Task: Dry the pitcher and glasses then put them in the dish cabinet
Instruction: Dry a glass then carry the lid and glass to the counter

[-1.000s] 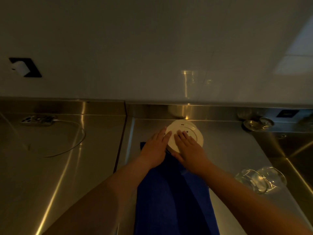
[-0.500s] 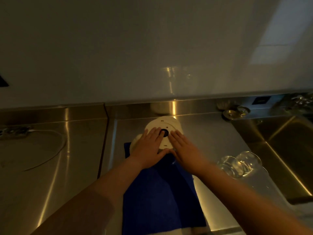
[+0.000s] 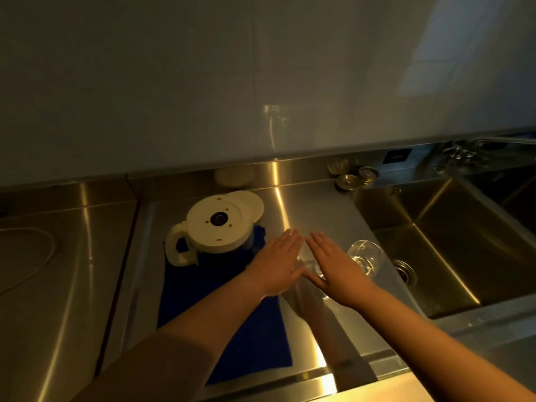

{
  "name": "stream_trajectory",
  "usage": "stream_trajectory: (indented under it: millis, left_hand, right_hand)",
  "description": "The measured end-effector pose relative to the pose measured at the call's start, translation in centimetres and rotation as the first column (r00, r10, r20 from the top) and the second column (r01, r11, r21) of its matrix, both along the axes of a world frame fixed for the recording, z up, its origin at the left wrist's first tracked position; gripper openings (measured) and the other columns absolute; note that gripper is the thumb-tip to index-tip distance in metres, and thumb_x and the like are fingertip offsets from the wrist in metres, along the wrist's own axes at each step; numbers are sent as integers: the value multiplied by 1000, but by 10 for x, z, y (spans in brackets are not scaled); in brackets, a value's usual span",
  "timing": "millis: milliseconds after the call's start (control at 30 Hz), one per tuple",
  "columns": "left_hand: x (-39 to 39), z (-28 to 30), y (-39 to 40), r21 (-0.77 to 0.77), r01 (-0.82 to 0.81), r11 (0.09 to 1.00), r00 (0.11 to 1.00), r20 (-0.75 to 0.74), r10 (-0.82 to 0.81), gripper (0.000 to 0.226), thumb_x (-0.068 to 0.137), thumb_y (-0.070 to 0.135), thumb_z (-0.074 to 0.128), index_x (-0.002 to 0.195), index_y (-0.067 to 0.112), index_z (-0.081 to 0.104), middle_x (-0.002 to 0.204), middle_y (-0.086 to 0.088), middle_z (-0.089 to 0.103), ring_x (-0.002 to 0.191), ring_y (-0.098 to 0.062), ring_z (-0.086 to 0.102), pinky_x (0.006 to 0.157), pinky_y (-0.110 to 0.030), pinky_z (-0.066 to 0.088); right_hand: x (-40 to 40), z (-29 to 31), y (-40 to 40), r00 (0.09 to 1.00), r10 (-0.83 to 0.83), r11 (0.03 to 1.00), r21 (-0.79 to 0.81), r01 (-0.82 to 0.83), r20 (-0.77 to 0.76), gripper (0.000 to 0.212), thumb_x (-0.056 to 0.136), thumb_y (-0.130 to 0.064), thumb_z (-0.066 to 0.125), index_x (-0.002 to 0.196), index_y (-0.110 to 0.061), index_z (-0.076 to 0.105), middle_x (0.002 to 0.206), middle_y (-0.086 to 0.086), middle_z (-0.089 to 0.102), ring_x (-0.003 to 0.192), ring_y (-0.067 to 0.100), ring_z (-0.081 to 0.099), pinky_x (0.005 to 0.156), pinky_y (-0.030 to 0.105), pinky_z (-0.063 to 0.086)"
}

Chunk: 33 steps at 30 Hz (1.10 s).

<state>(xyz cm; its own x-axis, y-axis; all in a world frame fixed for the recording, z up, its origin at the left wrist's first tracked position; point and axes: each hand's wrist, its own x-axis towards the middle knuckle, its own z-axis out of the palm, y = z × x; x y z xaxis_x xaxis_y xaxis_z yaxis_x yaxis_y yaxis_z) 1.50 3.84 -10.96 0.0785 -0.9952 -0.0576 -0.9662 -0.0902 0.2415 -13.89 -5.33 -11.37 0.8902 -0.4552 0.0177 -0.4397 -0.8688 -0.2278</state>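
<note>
The dim light makes detail hard to read. One glass (image 3: 310,269) is mostly hidden between and beneath the two hands, so its position is unclear; a second glass (image 3: 365,256) lies on its side just right of the right hand (image 3: 333,269), near the sink (image 3: 435,256). The pitcher (image 3: 216,227) stands upside down on the far end of the blue towel (image 3: 220,309), left of the left hand (image 3: 280,268) and apart from it. Both hands are flat, palms down, fingers straight and close together, gripping nothing. Whether they touch the hidden glass cannot be told.
</note>
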Motion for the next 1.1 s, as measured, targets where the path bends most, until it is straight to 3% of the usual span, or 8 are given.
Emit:
stream_trajectory:
  millis: [133,267,367,433,600,733,833,1100]
  left_hand:
    - [-39,-12,-13,49,48,998,998,-38,-46,71,99,45,36,153,14,2,160,-5,-1,147,-16,-6,119,-34,0]
    - [-55,-25,-15,85,57,995,998,14,-58,68,100,43,36,153,16,1,160,-2,-5,146,-15,-10,115,-31,-5]
    - [-61,-33,-11,107,36,994,991,123,-49,63,102,39,31,152,16,1,160,-3,-7,145,-16,-14,113,-31,-9]
    - [-64,-38,-11,78,40,996,978,201,-55,57,104,34,29,152,15,4,160,-4,-3,143,-17,-18,112,-32,-13]
    - [-80,-42,-10,-35,29,999,992,123,-24,46,103,21,35,149,16,27,157,-4,21,147,-16,1,112,-26,-10]
    - [-88,-43,-17,1,-90,996,993,80,90,37,102,14,37,139,12,42,148,-8,38,140,-20,29,118,-31,17]
    - [-87,-43,-17,44,-138,989,989,52,136,27,99,14,43,125,12,52,128,-9,53,121,-20,48,102,-32,41]
    - [-72,-40,25,-52,-159,986,986,32,161,25,98,14,45,121,16,54,122,-5,56,115,-18,52,93,-30,43]
  right_hand:
    - [-38,-15,-17,998,23,999,40,-21,-51,89,82,-71,20,147,-11,16,155,9,12,142,23,10,112,31,5]
    - [-54,-28,-23,996,86,994,74,-85,-6,67,90,-33,54,145,-9,25,152,12,22,140,28,21,113,35,15]
    - [-60,-31,-26,992,122,992,15,-123,19,61,75,-16,74,131,-8,51,135,15,50,121,30,51,97,31,37]
    - [-62,-34,-29,983,163,986,-37,-161,81,42,75,-16,69,116,-10,62,117,11,64,105,27,63,88,30,47]
    - [-63,-39,-33,968,241,969,-74,-236,72,35,81,-26,39,96,-14,69,93,3,68,90,21,65,84,27,49]
    - [-60,-43,-39,962,268,962,-76,-264,46,26,81,-20,53,101,-13,68,98,6,69,97,23,63,93,31,46]
    - [-60,-37,-41,942,331,940,-109,-325,52,25,76,-13,66,100,-14,69,95,5,69,93,22,65,91,32,47]
    - [-40,-25,-17,898,439,886,-175,-430,14,32,73,-9,73,103,-16,66,98,2,68,94,21,62,74,27,53]
